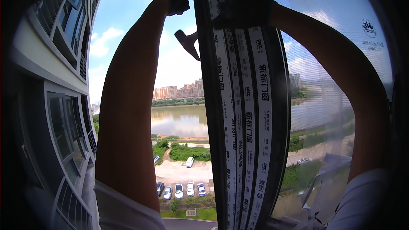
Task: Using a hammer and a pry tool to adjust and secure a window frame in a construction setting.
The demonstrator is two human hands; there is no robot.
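My left hand [177, 2], in a dark glove, is raised to the top of the window opening. Its fingers are curled, and whatever they may hold does not show. My right hand [247, 7], also dark-gloved, is closed in front of the upper part of the dark window frame [275, 115]. A dark hammer [187, 41] juts out left of that frame with its head against the sky. Its handle runs toward my right hand and is mostly lost against the dark frame. Printed white protective strips [250, 102] run down the upright frame members.
Right of the frame is a glass pane [319, 89] with film and a torn piece of plastic [328, 174] low down. The left side opens outdoors, high above parked cars [179, 191]. A building facade [64, 102] stands close on the far left.
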